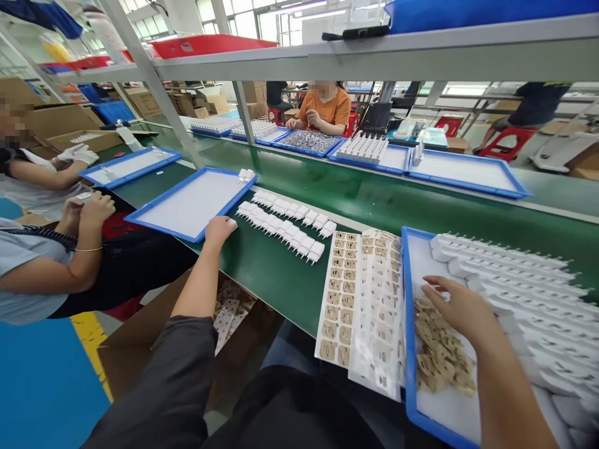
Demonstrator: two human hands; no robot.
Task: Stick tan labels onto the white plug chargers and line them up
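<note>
My left hand [219,233] is closed beside the near corner of a blue-rimmed tray [187,199]. A small pale bit shows at its fingertips, too little to name. To its right, white plug adapters [281,227] lie in two rows on the green bench, metal pins sticking out. My right hand [461,312] hovers with fingers apart over a heap of tan cut-out pieces [442,349] in the right blue-rimmed tray [410,324]. Many white adapters [519,287] stand in rows in that tray, pins up. Sheets of tan die-cut pieces [340,293] lie left of it.
Two co-workers sit at the left, one with gloved hands [79,154]; another person [327,109] sits across the bench. A shelf [299,65] on posts crosses above. Trays of parts [309,142] line the far side. An open carton [135,330] stands below the bench.
</note>
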